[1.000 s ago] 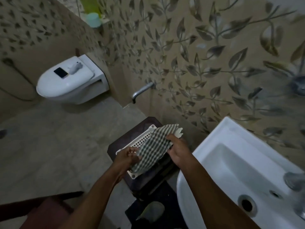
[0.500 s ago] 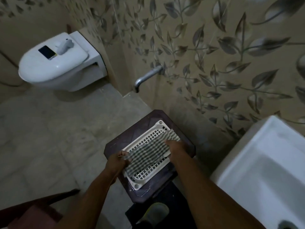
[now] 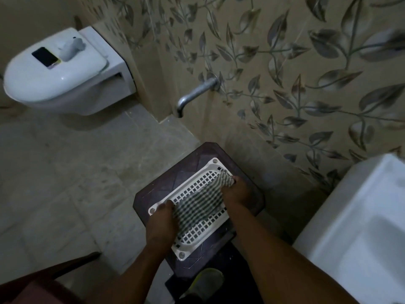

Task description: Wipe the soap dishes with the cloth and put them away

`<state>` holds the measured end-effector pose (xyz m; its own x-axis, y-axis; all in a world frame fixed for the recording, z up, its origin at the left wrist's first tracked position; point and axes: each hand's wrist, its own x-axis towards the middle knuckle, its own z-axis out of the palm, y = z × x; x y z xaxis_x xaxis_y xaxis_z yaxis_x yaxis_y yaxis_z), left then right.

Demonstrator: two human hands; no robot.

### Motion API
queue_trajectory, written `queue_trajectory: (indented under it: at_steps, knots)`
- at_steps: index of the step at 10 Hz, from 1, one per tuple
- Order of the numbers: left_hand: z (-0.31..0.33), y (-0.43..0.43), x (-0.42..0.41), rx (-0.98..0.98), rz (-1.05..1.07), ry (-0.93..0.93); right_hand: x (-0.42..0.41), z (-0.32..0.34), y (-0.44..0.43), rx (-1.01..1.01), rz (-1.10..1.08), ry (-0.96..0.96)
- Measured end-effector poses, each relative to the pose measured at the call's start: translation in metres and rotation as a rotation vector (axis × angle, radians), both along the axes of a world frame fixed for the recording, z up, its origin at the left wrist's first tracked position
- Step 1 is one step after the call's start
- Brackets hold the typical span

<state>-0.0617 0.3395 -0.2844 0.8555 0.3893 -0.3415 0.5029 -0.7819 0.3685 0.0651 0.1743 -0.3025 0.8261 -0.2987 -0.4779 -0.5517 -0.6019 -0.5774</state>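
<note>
— Both hands touched the cloth [image 3: 198,201]?
— Yes; right hand [image 3: 235,191] curled round its bunched far end; left hand [image 3: 162,218] lay on its near end, grip unclear; dish [image 3: 210,166] sat flat on the stool [image 3: 173,172], under it.

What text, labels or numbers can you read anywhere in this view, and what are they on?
No readable text anywhere in this view.
On the soap dish: plain white lattice, no marking visible.
On the cloth: check pattern only.
On the phone lying on the toilet lid: dark screen, nothing legible.
On the sink and the stool: no label visible.
</note>
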Motion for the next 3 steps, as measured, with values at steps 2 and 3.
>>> queue_trajectory:
  at_steps: [2,3]
  knots:
    - [0.007,-0.003,-0.002,0.202,-0.298,-0.056,0.002,0.015,0.002,-0.114,0.000,-0.205]
    - [0.025,-0.011,0.008,0.168,-0.374,-0.133,0.001,0.048,-0.003,-0.127,0.098,-0.299]
